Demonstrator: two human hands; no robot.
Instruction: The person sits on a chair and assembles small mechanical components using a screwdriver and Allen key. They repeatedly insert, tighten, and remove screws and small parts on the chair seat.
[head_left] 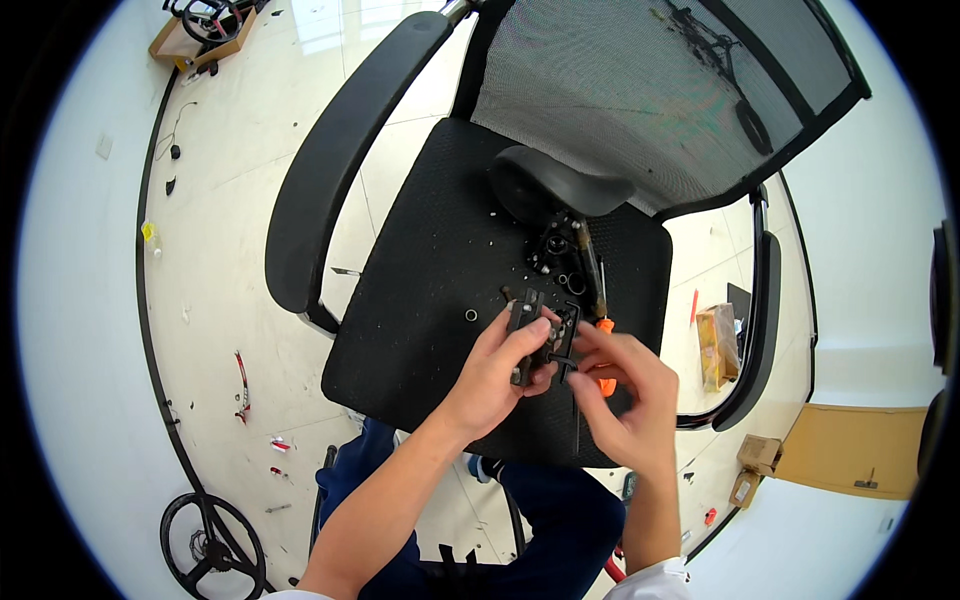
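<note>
So, mid-job by the look of it, I'd say nowhere near wrapped up. There's a saddle point(560, 185) sitting loose past the left grip point(492, 370), up toward the chair back, with a dark tube point(590, 270) lying just this side of it. A loose ring point(471, 315) is on the chair seat point(400, 330) just left of the left grip, and a couple of darker rings point(572, 284) sit a bit beyond it. So some bits are clearly apart, and nothing around the hands looks like a finished assembly. Can't tell how many fasteners are left.

The black block-shaped part point(525, 345) is right in the left grip: fingers wrapped around it, thumb pressed on top, pretty snug. A black hex key point(573, 335) stands against its right side, between the two hands. The right grip point(632, 395) is half curled with thumb and fingers right by that key, but I can't tell if it's actually pinching it or just next to it. An orange-handled tool point(606, 384) lies partly hidden behind the right grip's fingers.
</note>
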